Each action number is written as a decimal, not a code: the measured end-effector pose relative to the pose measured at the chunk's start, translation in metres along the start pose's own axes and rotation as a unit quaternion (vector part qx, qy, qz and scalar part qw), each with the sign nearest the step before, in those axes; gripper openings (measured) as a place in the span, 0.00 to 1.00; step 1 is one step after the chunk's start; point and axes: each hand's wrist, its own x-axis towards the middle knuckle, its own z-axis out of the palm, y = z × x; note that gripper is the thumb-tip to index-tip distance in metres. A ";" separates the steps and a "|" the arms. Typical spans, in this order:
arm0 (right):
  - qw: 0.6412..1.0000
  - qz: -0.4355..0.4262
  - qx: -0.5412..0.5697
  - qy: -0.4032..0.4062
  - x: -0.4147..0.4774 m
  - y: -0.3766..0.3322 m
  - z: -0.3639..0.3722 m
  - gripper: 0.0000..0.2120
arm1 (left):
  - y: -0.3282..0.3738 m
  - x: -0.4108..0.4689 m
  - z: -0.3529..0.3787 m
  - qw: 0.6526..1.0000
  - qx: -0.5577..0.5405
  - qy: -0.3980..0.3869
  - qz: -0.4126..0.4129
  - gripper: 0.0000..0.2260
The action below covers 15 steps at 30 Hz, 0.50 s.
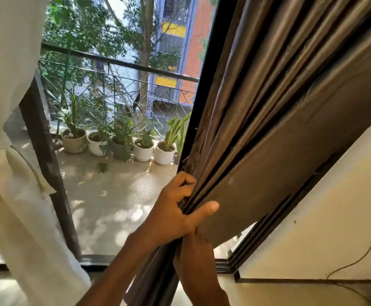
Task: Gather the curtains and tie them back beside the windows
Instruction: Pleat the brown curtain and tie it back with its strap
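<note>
Two curtains: my left hand (175,209) curls tight round the brown curtain (279,120); right hand (194,259) below, its grip I cannot tell. White curtain (6,85) left; five pots (143,152) outside.

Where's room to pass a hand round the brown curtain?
Free: the wide gap between the dark brown pleated curtain and the cream curtain. Tight: right side, against the dark window frame and cream wall. Left hand, right hand grip it low.

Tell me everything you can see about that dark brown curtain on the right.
The brown curtain is dark, smooth, faintly shiny cloth, gathered into long pleats beside the window frame. The left hand grips the bunched folds, thumb across the front; the right hand touches them just below, fingers mostly hidden.
</note>
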 end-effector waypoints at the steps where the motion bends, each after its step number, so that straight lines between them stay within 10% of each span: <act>1: 1.000 -0.009 0.000 -0.003 0.000 0.000 0.002 0.14 | 0.002 0.001 0.002 1.000 0.012 0.017 0.001 0.15; 7: 0.993 -0.043 0.112 0.002 -0.004 0.007 -0.007 0.31 | -0.002 0.009 -0.005 0.987 0.092 0.133 0.020 0.14; 15: 0.893 0.080 0.341 0.282 0.032 0.065 -0.035 0.43 | -0.013 0.007 -0.050 0.973 0.126 0.192 0.023 0.19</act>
